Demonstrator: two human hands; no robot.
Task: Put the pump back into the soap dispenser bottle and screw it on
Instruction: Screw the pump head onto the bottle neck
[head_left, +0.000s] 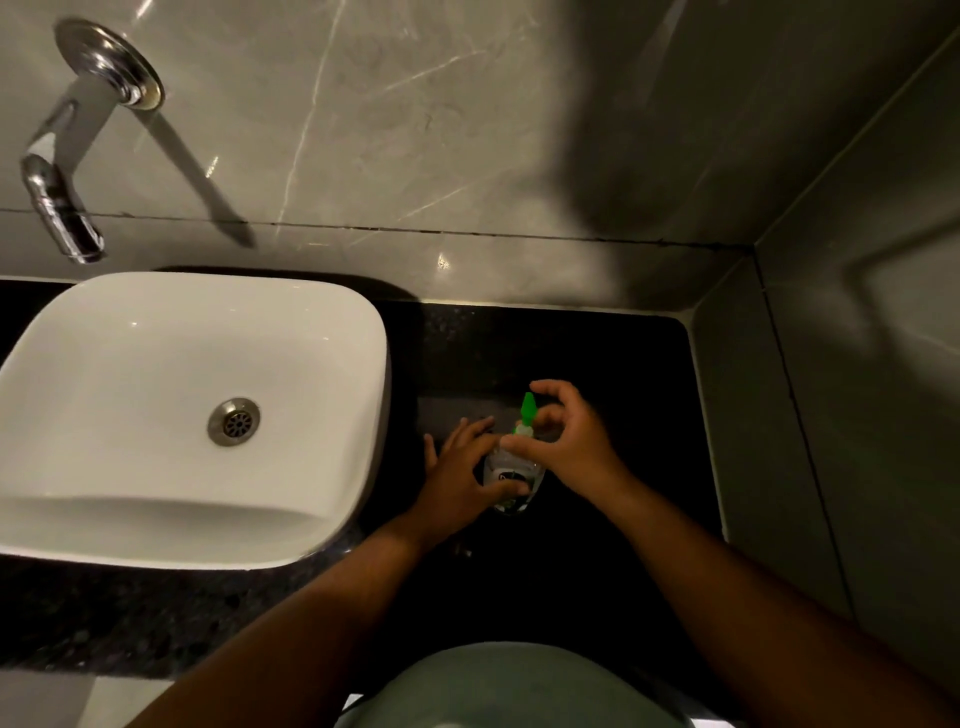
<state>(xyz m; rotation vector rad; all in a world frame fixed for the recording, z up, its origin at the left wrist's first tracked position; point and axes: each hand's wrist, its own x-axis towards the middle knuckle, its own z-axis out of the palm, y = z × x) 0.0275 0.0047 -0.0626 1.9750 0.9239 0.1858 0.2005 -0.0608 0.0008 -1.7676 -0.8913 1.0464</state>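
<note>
A clear soap dispenser bottle (511, 475) stands upright on the black counter (597, 374), right of the basin. My left hand (460, 480) wraps its body from the left, thumb across the front. A green pump (528, 410) sits in the bottle's neck, nozzle pointing away from me. My right hand (569, 439) is at the pump from the right, with thumb and fingers curved around the collar below the green head. The neck and collar are mostly hidden by my fingers.
A white basin (156, 415) with a steel drain (235, 421) fills the left. A chrome tap (62, 208) juts from the grey marble wall above it. A side wall (857, 415) bounds the counter on the right.
</note>
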